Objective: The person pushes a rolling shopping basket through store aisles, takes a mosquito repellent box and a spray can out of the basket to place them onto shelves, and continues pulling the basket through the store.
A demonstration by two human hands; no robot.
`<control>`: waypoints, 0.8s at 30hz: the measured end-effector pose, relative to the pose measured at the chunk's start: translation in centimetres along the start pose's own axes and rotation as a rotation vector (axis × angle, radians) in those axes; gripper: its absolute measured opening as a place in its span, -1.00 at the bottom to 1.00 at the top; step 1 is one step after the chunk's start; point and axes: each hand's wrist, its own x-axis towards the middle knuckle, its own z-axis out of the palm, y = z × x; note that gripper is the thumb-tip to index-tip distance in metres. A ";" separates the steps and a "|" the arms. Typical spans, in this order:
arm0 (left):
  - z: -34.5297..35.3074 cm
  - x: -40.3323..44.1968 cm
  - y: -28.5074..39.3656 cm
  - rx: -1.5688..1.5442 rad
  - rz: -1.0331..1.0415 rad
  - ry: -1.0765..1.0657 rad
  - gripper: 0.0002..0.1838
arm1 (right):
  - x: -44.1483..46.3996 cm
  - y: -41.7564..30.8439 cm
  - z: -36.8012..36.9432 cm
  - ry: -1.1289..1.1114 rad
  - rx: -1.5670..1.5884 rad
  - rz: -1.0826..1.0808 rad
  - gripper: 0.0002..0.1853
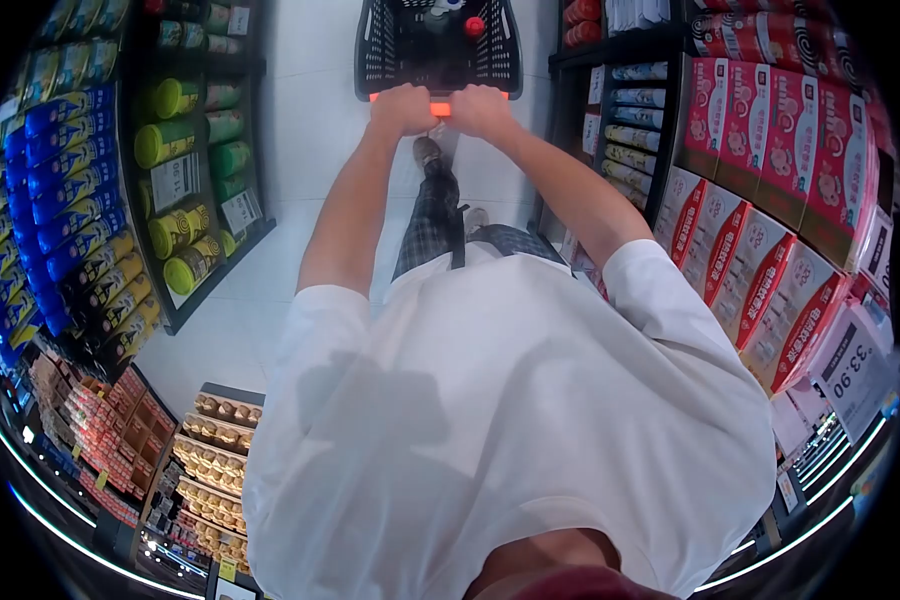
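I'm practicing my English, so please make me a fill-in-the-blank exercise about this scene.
1. The left hand grips the cart handle, and the ____ hand grips it too.
2. The color of the cart's basket is ____.
3. The person's T-shirt is ____.
4. The large price tag at lower right reads ____.

Missing words: right; black; white; 33.90

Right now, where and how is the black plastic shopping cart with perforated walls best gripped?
By the orange handlebar, from the person's side, overhand, one hand either side of its middle. It runs straight across the near end of the black cart, closest to the body, so a two-handed grip should steer evenly. The left hand and right hand are on it.
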 end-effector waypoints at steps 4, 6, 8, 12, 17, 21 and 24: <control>-3.3 3.2 -1.1 -0.009 0.046 0.022 -0.60 | 3.5 1.2 -2.7 0.045 -0.016 0.037 -0.77; -5.0 5.0 -1.4 -0.001 0.057 0.024 -0.60 | 5.1 1.8 -4.4 0.048 -0.012 0.075 -0.76; -6.4 6.3 -1.6 0.010 0.072 0.018 -0.62 | 6.4 2.5 -5.1 0.070 -0.021 0.100 -0.76; -8.7 9.1 -2.4 0.006 0.073 0.040 -0.65 | 9.3 3.7 -7.5 0.024 -0.001 0.088 -0.65; -12.1 13.1 -3.2 -0.003 0.089 0.077 -0.66 | 13.6 5.8 -10.3 0.013 -0.012 0.100 -0.69; -14.0 17.3 -4.3 0.004 0.092 0.135 -0.66 | 17.0 7.7 -12.8 0.023 0.016 0.060 -0.76; -17.2 20.1 -4.7 0.036 0.098 0.061 -0.53 | 19.8 9.3 -14.5 0.055 -0.003 0.091 -0.76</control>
